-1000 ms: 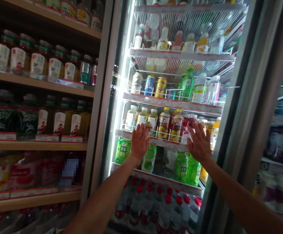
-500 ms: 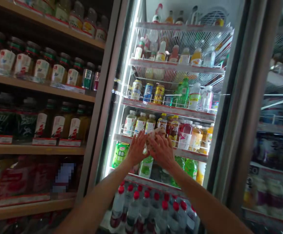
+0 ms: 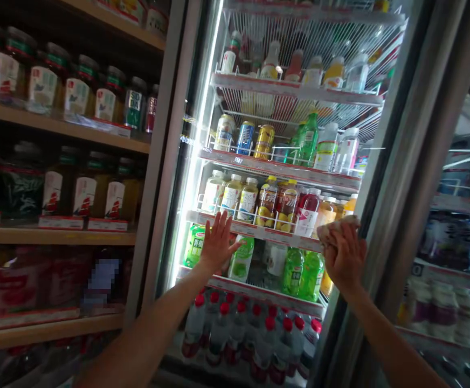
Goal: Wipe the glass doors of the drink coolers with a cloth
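Note:
My left hand (image 3: 217, 243) is open, its fingers spread, in front of the lower shelves of a lit drinks fridge; it seems to lie flat against the glass door (image 3: 255, 280). It holds nothing. My right hand (image 3: 346, 258) is farther right, near the door's right frame (image 3: 374, 215). Its fingers press a crumpled pale cloth (image 3: 337, 226) toward the glass. Behind the glass, green bottles (image 3: 241, 258) and yellow-capped bottles (image 3: 268, 199) stand near the hands.
Wooden shelves (image 3: 57, 237) of bottles stand to the left. Inside the fridge are cans (image 3: 245, 137) on a middle shelf and red-capped bottles (image 3: 265, 339) at the bottom. Another fridge (image 3: 453, 258) is on the right.
The hands were close together at the middle of the glass. My right hand has moved right with the cloth; my left hand has shifted slightly left. The view has tilted down a little.

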`<action>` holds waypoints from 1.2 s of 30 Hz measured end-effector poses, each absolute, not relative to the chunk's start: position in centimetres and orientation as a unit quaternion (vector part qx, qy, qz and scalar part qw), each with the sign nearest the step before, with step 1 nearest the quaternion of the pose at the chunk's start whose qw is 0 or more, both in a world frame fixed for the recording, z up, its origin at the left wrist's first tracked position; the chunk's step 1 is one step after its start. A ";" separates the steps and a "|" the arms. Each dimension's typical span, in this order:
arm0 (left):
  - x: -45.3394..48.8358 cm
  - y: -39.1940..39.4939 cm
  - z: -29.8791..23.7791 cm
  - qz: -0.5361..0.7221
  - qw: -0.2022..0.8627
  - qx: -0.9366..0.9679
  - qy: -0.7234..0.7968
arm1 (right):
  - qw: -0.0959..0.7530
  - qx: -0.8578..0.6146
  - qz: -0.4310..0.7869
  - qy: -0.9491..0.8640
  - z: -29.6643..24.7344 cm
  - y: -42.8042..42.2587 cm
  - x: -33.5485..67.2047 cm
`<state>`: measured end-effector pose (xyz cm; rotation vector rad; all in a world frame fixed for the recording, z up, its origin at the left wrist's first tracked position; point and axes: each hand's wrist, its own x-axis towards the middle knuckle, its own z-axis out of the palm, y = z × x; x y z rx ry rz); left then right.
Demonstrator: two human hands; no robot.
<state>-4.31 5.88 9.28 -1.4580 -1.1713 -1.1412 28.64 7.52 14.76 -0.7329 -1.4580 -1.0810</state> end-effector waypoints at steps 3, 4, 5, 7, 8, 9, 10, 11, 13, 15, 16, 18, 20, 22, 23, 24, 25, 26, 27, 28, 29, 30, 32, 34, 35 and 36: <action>-3.9 6.1 9.1 -0.470 0.450 -0.588 -0.481 | 0.587 -0.320 -0.438 -0.601 14.0 7.6 26.6; -3.8 6.1 9.0 -0.471 0.443 -0.589 -0.484 | 0.572 -0.314 -0.438 -0.618 13.7 7.6 24.5; -3.7 6.0 9.0 -0.473 0.435 -0.591 -0.488 | 0.552 -0.314 -0.442 -0.634 13.3 7.4 22.1; -3.6 5.7 8.8 -0.474 0.422 -0.592 -0.497 | 0.510 -0.300 -0.438 -0.676 12.6 7.0 17.7; -3.6 5.5 8.7 -0.472 0.418 -0.594 -0.500 | 0.491 -0.290 -0.438 -0.695 12.2 6.7 16.3; -3.7 5.3 8.4 -0.468 0.419 -0.595 -0.501 | 0.471 -0.277 -0.440 -0.713 11.7 6.5 15.7; -3.7 5.2 8.1 -0.463 0.422 -0.598 -0.500 | 0.456 -0.267 -0.442 -0.725 11.3 6.4 16.0; -3.8 5.1 7.8 -0.458 0.427 -0.601 -0.497 | 0.449 -0.263 -0.447 -0.727 10.8 6.4 17.1; -3.9 5.1 7.0 -0.450 0.433 -0.604 -0.495 | 0.466 -0.283 -0.454 -0.704 9.9 6.5 21.0; -3.8 5.2 6.5 -0.447 0.427 -0.605 -0.502 | 0.523 -0.331 -0.452 -0.643 9.3 6.8 25.4; -3.7 5.3 6.3 -0.447 0.421 -0.604 -0.508 | 0.546 -0.350 -0.444 -0.619 9.2 6.9 27.0; -3.5 5.5 6.2 -0.448 0.408 -0.604 -0.518 | 0.574 -0.369 -0.429 -0.592 9.0 7.2 27.9; -3.3 5.4 6.3 -0.449 0.399 -0.605 -0.523 | 0.562 -0.357 -0.418 -0.618 8.8 7.2 25.6; -3.3 5.2 6.5 -0.446 0.395 -0.608 -0.525 | 0.520 -0.325 -0.416 -0.672 8.4 6.9 21.6; -3.3 4.9 6.5 -0.443 0.394 -0.610 -0.526 | 0.497 -0.310 -0.417 -0.695 8.1 6.7 19.6; -3.5 4.7 6.4 -0.439 0.394 -0.613 -0.526 | 0.472 -0.296 -0.418 -0.718 7.9 6.4 18.0; -3.7 4.4 6.3 -0.434 0.395 -0.618 -0.524 | 0.450 -0.282 -0.418 -0.737 7.7 6.2 17.0; -3.8 4.1 6.1 -0.427 0.396 -0.624 -0.521 | 0.430 -0.274 -0.418 -0.752 7.5 5.9 16.9; -4.0 3.9 5.8 -0.421 0.398 -0.629 -0.518 | 0.419 -0.273 -0.418 -0.758 7.3 5.8 17.6; -4.2 3.7 5.5 -0.415 0.400 -0.633 -0.516 | 0.418 -0.281 -0.421 -0.754 7.1 5.7 19.1; -4.3 3.6 5.2 -0.411 0.401 -0.635 -0.517 | 0.424 -0.299 -0.425 -0.742 7.0 5.7 21.1; -4.3 3.6 5.0 -0.409 0.401 -0.635 -0.519 | 0.450 -0.321 -0.434 -0.711 6.8 5.8 23.4; -4.1 3.8 4.5 -0.410 0.394 -0.629 -0.530 | 0.482 -0.372 -0.444 -0.657 6.6 6.0 27.6; -3.8 4.1 4.4 -0.414 0.385 -0.626 -0.537 | 0.500 -0.402 -0.448 -0.622 6.4 6.2 29.6; -3.6 4.2 4.3 -0.415 0.382 -0.625 -0.540 | 0.502 -0.406 -0.449 -0.618 6.2 6.2 29.3; -3.5 4.3 4.3 -0.417 0.380 -0.623 -0.542 | 0.495 -0.400 -0.450 -0.626 6.0 6.2 28.3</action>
